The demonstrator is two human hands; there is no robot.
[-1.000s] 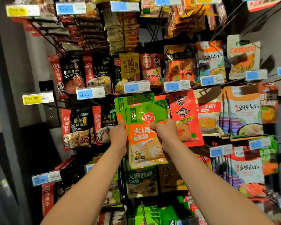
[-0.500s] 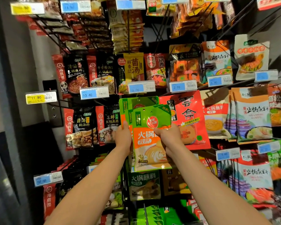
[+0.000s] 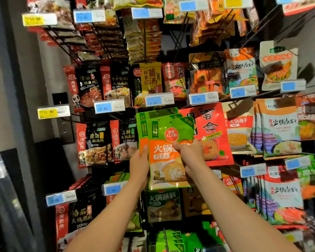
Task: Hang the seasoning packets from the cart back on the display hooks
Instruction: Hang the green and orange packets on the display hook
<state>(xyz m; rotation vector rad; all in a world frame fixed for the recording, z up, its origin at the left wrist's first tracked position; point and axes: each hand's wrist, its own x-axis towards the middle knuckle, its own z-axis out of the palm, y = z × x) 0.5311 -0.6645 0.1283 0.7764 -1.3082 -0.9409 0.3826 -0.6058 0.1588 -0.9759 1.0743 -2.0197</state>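
A green and orange seasoning packet (image 3: 164, 157) is held up in front of the hook wall, a small hang hole showing near its top edge. My left hand (image 3: 139, 163) grips its left edge and my right hand (image 3: 190, 155) pinches its middle right. Just behind it sit more green and orange packets of the same kind (image 3: 144, 120), under a blue price tag (image 3: 159, 100) at the hook's end. The hook itself is hidden behind the packets. The cart is out of view.
Red packets (image 3: 211, 128) hang directly right of the held packet. Black and red packets (image 3: 105, 140) hang to its left. More hooks with price tags stick out above and below, such as a blue tag (image 3: 113, 189). A grey wall panel (image 3: 49, 70) lies at the left.
The view has shifted so the display sits slightly lower and to the right in the frame. Both hands keep their hold on the packet at the same spot on the display.
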